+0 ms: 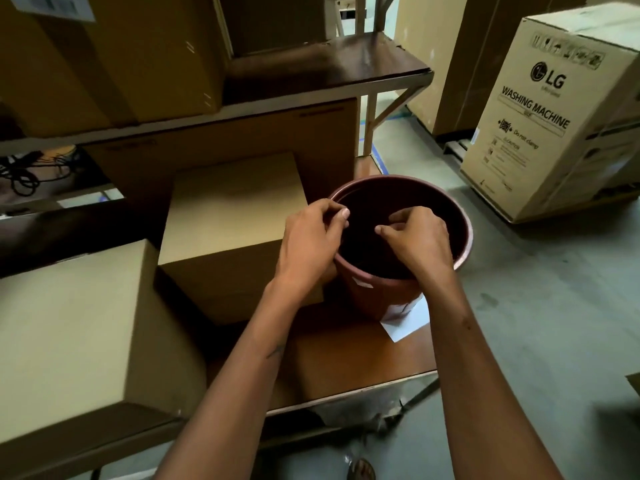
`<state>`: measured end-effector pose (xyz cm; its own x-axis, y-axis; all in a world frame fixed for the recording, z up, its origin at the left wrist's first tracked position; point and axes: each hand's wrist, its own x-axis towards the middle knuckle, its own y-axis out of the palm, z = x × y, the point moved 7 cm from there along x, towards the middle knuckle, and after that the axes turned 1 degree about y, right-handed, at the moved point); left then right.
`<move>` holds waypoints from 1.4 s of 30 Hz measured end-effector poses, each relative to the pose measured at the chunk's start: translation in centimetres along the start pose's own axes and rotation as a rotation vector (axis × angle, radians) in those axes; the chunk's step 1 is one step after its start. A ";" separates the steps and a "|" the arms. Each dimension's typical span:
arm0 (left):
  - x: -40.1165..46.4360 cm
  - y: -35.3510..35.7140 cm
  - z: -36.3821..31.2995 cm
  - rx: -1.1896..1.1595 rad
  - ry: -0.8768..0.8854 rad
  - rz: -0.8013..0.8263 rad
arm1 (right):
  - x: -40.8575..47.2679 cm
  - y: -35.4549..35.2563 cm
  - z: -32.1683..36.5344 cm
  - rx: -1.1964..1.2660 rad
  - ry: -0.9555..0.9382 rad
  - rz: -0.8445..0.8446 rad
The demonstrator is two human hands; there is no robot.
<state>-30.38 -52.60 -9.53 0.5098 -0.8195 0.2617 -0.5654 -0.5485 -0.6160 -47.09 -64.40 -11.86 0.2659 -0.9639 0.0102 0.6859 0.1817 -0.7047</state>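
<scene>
A reddish-brown plastic bucket [381, 296] stands upright on a low wooden shelf [346, 358], its inside dark. My left hand [308, 244] is at the bucket's left rim, with thumb and fingertips pinching the edge. My right hand [419, 240] hovers over the opening with its fingers curled and its wrist crossing the near rim. Nothing shows between its fingers against the dark interior. A white sheet of paper [405, 323] lies partly under the bucket's base.
Cardboard boxes [235, 216] crowd the shelf left of the bucket, and more sit on the shelf above [114, 64]. A large washing machine carton [554, 133] stands on the concrete floor to the right. Black cables [31, 171] lie at far left.
</scene>
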 end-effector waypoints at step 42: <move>-23.2 -32.2 24.2 0.696 -0.179 -0.055 | -33.4 25.7 26.9 -0.477 -0.801 0.273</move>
<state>-8.31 -11.90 -13.77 0.6580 -0.7210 0.2172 -0.0220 -0.3067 -0.9516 -20.16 -22.29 -11.23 0.8787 -0.4501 0.1590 0.2322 0.1120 -0.9662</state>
